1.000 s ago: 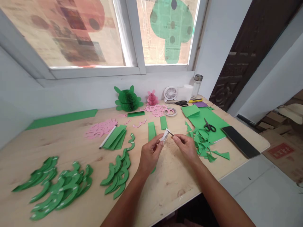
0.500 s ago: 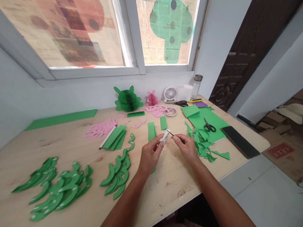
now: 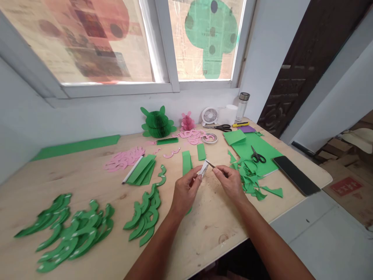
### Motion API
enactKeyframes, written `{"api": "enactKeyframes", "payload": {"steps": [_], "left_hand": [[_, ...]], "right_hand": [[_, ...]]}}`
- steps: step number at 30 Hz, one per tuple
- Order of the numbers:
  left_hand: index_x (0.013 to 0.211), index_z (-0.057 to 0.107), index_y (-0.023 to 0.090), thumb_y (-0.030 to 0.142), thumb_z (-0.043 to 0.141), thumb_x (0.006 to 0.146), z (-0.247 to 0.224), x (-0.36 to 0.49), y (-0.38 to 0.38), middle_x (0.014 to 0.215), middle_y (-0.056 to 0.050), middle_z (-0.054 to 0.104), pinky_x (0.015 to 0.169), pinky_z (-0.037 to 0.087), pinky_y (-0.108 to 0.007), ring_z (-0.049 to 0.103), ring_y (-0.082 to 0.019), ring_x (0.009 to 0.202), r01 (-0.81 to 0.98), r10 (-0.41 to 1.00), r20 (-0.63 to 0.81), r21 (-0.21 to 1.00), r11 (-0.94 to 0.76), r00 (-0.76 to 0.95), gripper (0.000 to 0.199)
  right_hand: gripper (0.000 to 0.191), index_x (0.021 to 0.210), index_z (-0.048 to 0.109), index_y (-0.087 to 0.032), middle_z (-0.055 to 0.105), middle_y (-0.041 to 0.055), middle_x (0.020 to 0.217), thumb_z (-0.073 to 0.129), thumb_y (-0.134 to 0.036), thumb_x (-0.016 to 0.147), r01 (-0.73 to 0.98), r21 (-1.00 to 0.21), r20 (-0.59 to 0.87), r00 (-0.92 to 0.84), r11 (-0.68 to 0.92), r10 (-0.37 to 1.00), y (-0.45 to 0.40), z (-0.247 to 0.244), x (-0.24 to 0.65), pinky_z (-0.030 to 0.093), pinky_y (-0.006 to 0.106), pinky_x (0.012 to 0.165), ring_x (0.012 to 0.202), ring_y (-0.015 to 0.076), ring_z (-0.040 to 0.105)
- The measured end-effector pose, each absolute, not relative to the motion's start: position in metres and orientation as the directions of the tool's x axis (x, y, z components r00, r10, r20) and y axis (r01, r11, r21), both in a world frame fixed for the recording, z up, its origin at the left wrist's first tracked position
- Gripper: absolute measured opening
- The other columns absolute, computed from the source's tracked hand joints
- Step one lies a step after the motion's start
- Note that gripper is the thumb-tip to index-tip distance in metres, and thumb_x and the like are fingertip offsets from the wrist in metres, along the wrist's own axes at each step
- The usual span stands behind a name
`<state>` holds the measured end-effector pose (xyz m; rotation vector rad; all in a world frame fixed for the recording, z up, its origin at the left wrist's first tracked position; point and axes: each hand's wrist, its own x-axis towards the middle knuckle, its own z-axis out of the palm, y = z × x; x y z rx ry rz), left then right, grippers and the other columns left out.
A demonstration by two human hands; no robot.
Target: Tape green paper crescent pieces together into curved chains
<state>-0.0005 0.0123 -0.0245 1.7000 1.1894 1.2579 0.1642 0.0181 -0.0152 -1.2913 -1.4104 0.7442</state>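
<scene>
White paper [image 3: 203, 169] sits pinched in the left hand [image 3: 185, 193]; the right hand [image 3: 230, 182] pinches what seems a thin dark pin [image 3: 210, 164].

The left hand [image 3: 185, 190] pinches a small folded white paper piece [image 3: 203, 169]; the right hand [image 3: 230, 182] pinches a thin dark tool [image 3: 210, 164], its tip close to the paper; both hover above a pine tabletop [image 3: 212, 233]. Green paper crescents [image 3: 145, 217] lie left of the hands; green paper scraps [image 3: 249, 179] lie to the right, beside black-handled scissors [image 3: 258, 155] resting on a green sheet [image 3: 264, 146].
</scene>
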Motion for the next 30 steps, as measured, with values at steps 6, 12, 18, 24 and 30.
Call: {"api": "enactKeyframes", "payload": {"steps": [6, 12, 18, 24, 30], "left_hand": [[0.116, 0.062, 0.019, 0.034, 0.054, 0.083, -0.0229, 0.0007, 0.0115, 0.071, -0.001, 0.063, 0.059, 0.044, -0.022, 0.055, -0.012, 0.061, 0.251, 0.944, 0.317, 0.910, -0.330, 0.092, 0.038], [0.113, 0.064, 0.019, 0.035, 0.054, 0.082, -0.0218, 0.0022, 0.0105, 0.068, 0.000, 0.063, 0.058, 0.044, -0.022, 0.055, -0.012, 0.060, 0.252, 0.942, 0.330, 0.908, -0.335, 0.061, 0.036], [0.111, 0.065, 0.019, 0.034, 0.054, 0.082, -0.0209, 0.0016, 0.0100, 0.067, 0.000, 0.063, 0.057, 0.044, -0.021, 0.053, -0.011, 0.058, 0.256, 0.946, 0.314, 0.911, -0.324, 0.080, 0.035], [0.112, 0.064, 0.019, 0.034, 0.055, 0.081, -0.0204, 0.0015, 0.0100, 0.069, 0.000, 0.063, 0.057, 0.043, -0.021, 0.052, -0.011, 0.059, 0.259, 0.950, 0.306, 0.915, -0.310, 0.060, 0.036], [0.115, 0.062, 0.020, 0.034, 0.054, 0.082, -0.0217, -0.0004, 0.0112, 0.067, 0.001, 0.059, 0.055, 0.040, -0.021, 0.049, -0.011, 0.057, 0.274, 0.950, 0.307, 0.910, -0.310, 0.055, 0.037]], "right_hand": [[0.036, 0.073, 0.069, -0.014, 0.054, 0.0008, 0.059, 0.057, -0.047, 0.077, 0.321, -0.920, 0.276, 0.123, 0.225, 0.953, 0.0173, -0.0138, 0.1637, 0.034, 0.022, 0.048, 0.054, 0.0113, 0.042], [0.034, 0.073, 0.069, -0.014, 0.053, 0.0003, 0.058, 0.056, -0.046, 0.077, 0.310, -0.924, 0.275, 0.129, 0.225, 0.953, 0.0160, -0.0119, 0.1626, 0.034, 0.022, 0.047, 0.053, 0.0102, 0.040], [0.035, 0.074, 0.069, -0.014, 0.052, 0.0008, 0.058, 0.056, -0.046, 0.077, 0.311, -0.921, 0.294, 0.167, 0.233, 0.941, 0.0179, -0.0139, 0.1650, 0.034, 0.022, 0.047, 0.054, 0.0111, 0.041], [0.034, 0.076, 0.069, -0.014, 0.052, 0.0015, 0.060, 0.056, -0.045, 0.077, 0.296, -0.928, 0.285, 0.173, 0.226, 0.943, 0.0191, -0.0157, 0.1656, 0.035, 0.022, 0.048, 0.056, 0.0121, 0.043], [0.035, 0.079, 0.070, -0.014, 0.056, 0.0021, 0.062, 0.057, -0.046, 0.076, 0.281, -0.932, 0.276, 0.151, 0.227, 0.949, 0.0183, -0.0151, 0.1640, 0.037, 0.023, 0.049, 0.057, 0.0122, 0.045]]}}
